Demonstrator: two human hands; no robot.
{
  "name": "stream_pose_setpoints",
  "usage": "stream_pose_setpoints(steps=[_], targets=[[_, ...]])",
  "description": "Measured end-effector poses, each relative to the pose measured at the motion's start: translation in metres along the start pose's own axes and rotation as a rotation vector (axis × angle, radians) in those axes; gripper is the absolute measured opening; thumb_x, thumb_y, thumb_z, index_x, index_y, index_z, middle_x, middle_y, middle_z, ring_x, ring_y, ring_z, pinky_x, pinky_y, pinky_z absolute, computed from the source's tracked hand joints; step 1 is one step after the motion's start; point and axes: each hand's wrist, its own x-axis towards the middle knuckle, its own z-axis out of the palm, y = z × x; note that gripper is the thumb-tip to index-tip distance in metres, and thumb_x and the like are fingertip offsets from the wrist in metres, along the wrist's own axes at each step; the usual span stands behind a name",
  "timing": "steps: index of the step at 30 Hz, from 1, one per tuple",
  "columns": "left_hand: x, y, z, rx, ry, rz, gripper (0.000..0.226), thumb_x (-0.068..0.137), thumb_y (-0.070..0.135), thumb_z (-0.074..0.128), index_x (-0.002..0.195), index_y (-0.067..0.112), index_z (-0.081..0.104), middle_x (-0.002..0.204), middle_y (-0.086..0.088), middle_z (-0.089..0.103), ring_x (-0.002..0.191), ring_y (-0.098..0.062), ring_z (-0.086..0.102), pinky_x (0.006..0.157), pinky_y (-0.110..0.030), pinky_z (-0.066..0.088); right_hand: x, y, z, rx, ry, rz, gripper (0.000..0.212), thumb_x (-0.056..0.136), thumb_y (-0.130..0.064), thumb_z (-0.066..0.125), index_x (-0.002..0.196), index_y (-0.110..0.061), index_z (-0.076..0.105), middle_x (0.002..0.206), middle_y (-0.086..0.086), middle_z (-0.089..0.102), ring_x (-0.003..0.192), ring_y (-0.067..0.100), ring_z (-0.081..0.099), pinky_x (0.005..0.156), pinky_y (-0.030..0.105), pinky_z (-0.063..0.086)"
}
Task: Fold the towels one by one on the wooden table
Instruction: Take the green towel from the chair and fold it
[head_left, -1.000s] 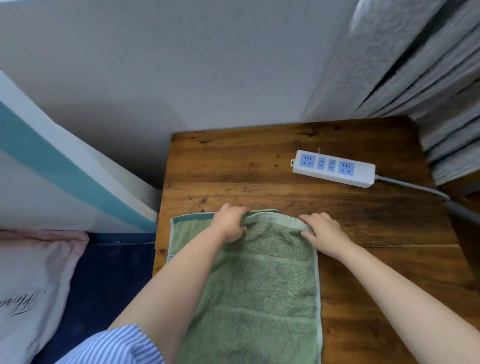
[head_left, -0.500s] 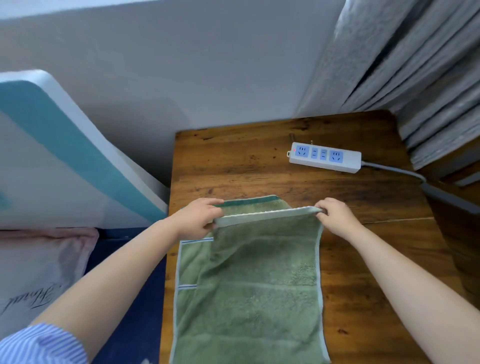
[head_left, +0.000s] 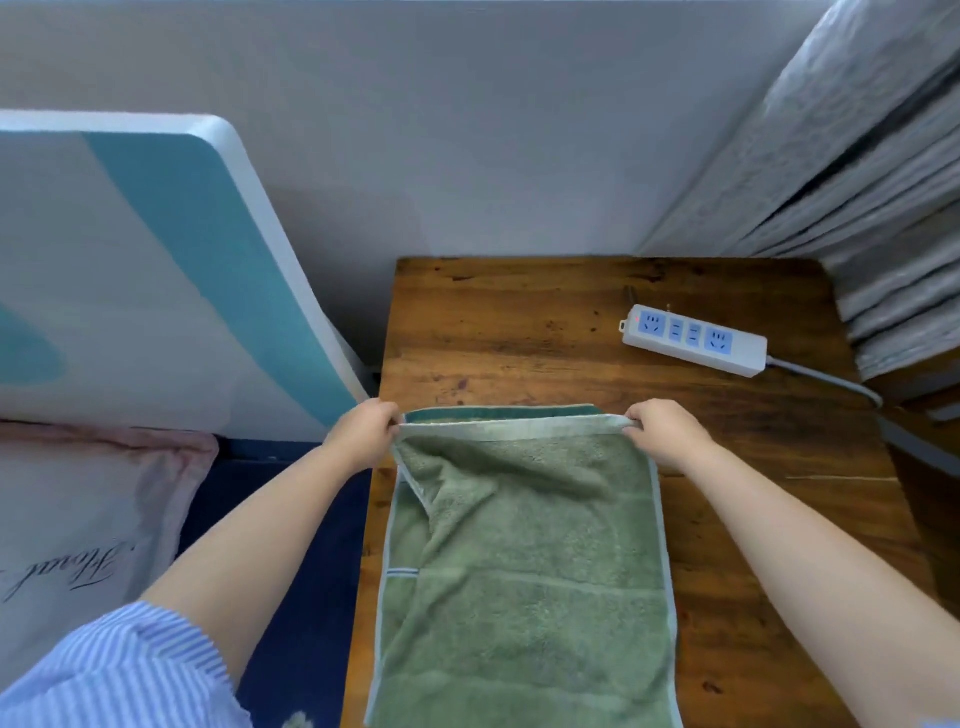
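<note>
A green towel (head_left: 524, 582) with pale hems lies lengthwise on the left part of the wooden table (head_left: 545, 332), its near end running out of view at the bottom. My left hand (head_left: 363, 434) pinches the far left corner of the top layer. My right hand (head_left: 662, 431) pinches the far right corner. The pale hem is stretched taut between both hands and lifted a little above a lower layer, whose dark green edge shows just behind it.
A white power strip (head_left: 693, 340) with blue sockets lies on the far right of the table, its grey cable running off right. Grey curtains (head_left: 857, 208) hang at the right. A white and teal board (head_left: 156, 270) leans left, above a pillow (head_left: 78, 519).
My hands have spread from the middle of the towel's far edge to its two corners and pulled the hem taut and slightly up. The view has tilted, showing more wall.
</note>
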Motion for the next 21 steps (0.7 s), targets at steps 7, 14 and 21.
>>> stream_pose_setpoints(steps=[7, 14, 21], targets=[[0.041, 0.007, 0.021, 0.029, 0.028, -0.11, 0.018, 0.091, 0.003, 0.042, 0.106, 0.005, 0.051, 0.114, -0.013, 0.053, 0.104, -0.029, 0.051, 0.08, -0.038, 0.047, 0.044, -0.017, 0.013, -0.061, -0.067, -0.138, 0.024, 0.091, -0.012, 0.049, 0.108, -0.007, 0.065, 0.134, 0.009, 0.047, 0.125, 0.025, 0.041, 0.104, 0.035, 0.037], [0.055, 0.003, 0.034, 0.03, 0.002, -0.005, 0.02, 0.094, 0.016, 0.046, 0.107, 0.003, 0.053, 0.117, -0.014, 0.053, 0.113, -0.029, 0.045, 0.089, -0.039, 0.042, 0.063, -0.025, 0.01, -0.111, -0.282, -0.253, 0.013, 0.089, -0.021, 0.052, 0.093, -0.017, 0.063, 0.134, 0.0, 0.05, 0.133, 0.023, 0.027, 0.108, 0.04, 0.025], [0.048, -0.002, 0.026, -0.08, -0.063, -0.006, 0.008, 0.094, 0.013, 0.047, 0.098, 0.007, 0.049, 0.112, -0.016, 0.055, 0.104, -0.029, 0.051, 0.08, -0.032, 0.04, 0.053, -0.013, -0.008, -0.198, -0.345, -0.27, 0.01, 0.089, -0.018, 0.05, 0.088, -0.013, 0.059, 0.089, 0.002, 0.055, 0.092, 0.018, 0.046, 0.077, 0.03, 0.04]])
